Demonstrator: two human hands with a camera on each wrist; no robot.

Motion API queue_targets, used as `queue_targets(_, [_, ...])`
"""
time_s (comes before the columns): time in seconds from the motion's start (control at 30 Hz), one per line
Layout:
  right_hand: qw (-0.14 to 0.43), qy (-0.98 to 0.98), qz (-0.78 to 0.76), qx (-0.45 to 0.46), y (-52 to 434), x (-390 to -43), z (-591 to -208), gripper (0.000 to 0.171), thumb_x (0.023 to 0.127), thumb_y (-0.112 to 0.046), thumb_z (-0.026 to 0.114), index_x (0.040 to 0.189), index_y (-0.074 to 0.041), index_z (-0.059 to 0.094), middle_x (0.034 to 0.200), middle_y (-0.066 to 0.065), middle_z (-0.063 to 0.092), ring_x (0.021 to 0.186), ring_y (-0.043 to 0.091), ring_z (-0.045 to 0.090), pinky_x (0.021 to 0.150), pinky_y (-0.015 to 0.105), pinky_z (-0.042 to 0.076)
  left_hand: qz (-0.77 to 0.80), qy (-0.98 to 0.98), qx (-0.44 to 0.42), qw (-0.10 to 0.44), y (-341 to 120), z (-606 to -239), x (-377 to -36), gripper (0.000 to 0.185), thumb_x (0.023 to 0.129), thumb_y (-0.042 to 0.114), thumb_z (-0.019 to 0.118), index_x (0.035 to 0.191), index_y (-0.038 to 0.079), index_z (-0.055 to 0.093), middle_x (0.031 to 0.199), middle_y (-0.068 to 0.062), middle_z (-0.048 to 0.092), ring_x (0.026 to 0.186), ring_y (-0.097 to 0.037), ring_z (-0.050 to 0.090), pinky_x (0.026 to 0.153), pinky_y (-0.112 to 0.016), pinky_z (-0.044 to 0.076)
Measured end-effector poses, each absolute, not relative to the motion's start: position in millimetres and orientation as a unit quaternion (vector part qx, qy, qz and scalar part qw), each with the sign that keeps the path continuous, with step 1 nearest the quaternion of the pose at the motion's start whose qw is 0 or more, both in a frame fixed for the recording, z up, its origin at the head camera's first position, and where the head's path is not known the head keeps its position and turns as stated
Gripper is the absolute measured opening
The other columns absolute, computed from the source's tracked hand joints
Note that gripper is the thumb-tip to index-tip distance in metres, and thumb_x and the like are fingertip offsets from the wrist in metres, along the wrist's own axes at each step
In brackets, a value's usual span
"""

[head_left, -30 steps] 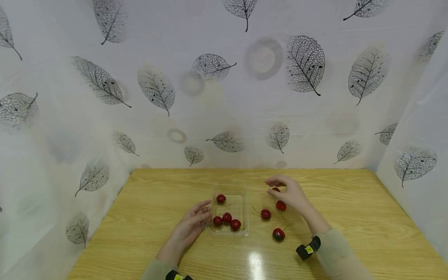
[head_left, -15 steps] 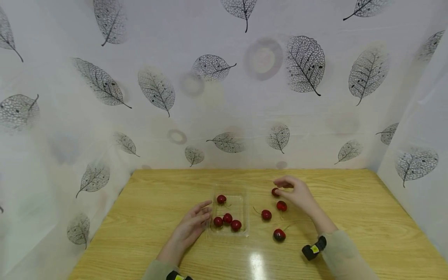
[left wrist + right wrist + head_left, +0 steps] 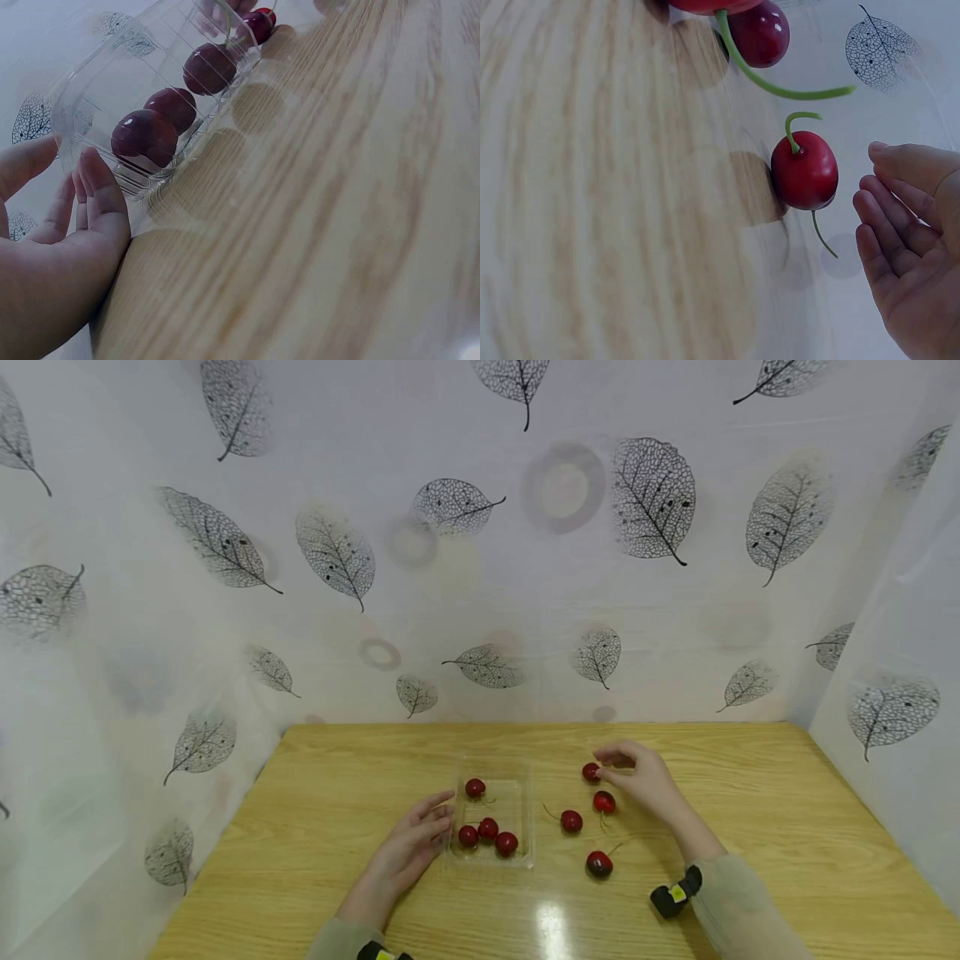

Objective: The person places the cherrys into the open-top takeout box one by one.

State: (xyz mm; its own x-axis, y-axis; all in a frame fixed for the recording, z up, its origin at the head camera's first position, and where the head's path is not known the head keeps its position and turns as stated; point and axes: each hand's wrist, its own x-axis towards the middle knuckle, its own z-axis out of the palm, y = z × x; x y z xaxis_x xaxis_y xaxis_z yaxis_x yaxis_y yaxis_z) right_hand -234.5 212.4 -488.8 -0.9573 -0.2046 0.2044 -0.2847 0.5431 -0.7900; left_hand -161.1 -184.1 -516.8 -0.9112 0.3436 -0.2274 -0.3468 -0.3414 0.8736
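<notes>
Clear plastic tray (image 3: 521, 793) sits mid-table (image 3: 750, 793) in the head view, four red cherries inside: one at the far end (image 3: 474, 788), three in a row at the near end (image 3: 487, 833). Left hand (image 3: 408, 847) lies flat beside the tray's left wall, fingers straight, tips touching it, holding nothing. Right hand (image 3: 645, 781) is right of the tray, fingers loosely curled, tips just beside the farthest loose cherry (image 3: 591, 772); contact can't be told from here. Three more loose cherries on the wood: (image 3: 603, 802), (image 3: 572, 821), (image 3: 598, 863).

Left wrist view: left hand (image 3: 67, 247) relaxed, fingertips (image 3: 94, 176) against the tray (image 3: 90, 90) corner. Three cherries lined up behind the clear wall, nearest one (image 3: 144, 139). A fourth red one (image 3: 259, 22) shows past the far end.

Right wrist view: right hand (image 3: 911, 247) with fingers gently bent, pinching nothing, apart from a stemmed cherry (image 3: 804, 171) just beside the fingertips (image 3: 870, 210). Another cherry (image 3: 759, 34) farther up, a long green stem (image 3: 780, 82) crossing in front.
</notes>
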Motion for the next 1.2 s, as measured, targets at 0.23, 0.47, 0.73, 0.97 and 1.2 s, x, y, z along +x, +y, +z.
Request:
queue_targets(0.23, [0.030,-0.882,0.453,0.126,215,-238,-495,0.029,0.095,-0.004,0.078,0.123,0.002,0.073,0.117,0.020,0.075,0.108,0.035,0.072,0.092,0.022,0.056,0.822,0.528,0.003,0.213,-184,-517,-160,0.050,0.107,-0.003,0.052,0.155,0.008,0.042,0.122,0.006,0.056,0.111,-0.005,0.058,0.098,-0.018,0.049])
queue_targets(0.47, [0.021,-0.886,0.450,0.112,217,-240,-500,0.031,0.095,-0.008,0.079,0.124,0.002,0.072,0.118,0.021,0.075,0.109,0.036,0.072,0.092,0.025,0.056,0.821,0.530,0.003,0.211,-184,-517,-161,0.050,0.107,-0.003,0.051,0.156,0.008,0.041,0.121,0.006,0.056,0.111,-0.005,0.057,0.098,-0.018,0.049])
queue_targets(0.73, [0.018,-0.884,0.455,0.105,219,-247,-512,0.033,0.095,-0.010,0.080,0.124,0.001,0.072,0.118,0.021,0.075,0.107,0.032,0.072,0.089,0.021,0.056,0.819,0.532,0.004,0.214,-185,-516,-160,0.053,0.107,-0.002,0.051,0.158,0.006,0.038,0.122,0.006,0.056,0.111,-0.005,0.057,0.098,-0.018,0.049])
queue_targets(0.97, [0.000,-0.882,0.461,0.095,219,-250,-518,0.034,0.093,-0.013,0.082,0.123,0.001,0.073,0.117,0.020,0.075,0.106,0.029,0.072,0.086,0.019,0.054,0.823,0.528,0.002,0.212,-184,-516,-161,0.052,0.107,-0.003,0.052,0.156,0.006,0.040,0.120,0.006,0.057,0.110,-0.005,0.058,0.097,-0.017,0.050])
queue_targets(1.2, [-0.005,-0.882,0.460,0.103,219,-250,-521,0.036,0.092,-0.014,0.084,0.123,0.001,0.073,0.118,0.020,0.075,0.109,0.033,0.072,0.090,0.023,0.055,0.821,0.531,0.001,0.210,-183,-517,-161,0.050,0.106,-0.004,0.052,0.153,0.008,0.043,0.120,0.006,0.057,0.108,-0.004,0.058,0.097,-0.017,0.050])
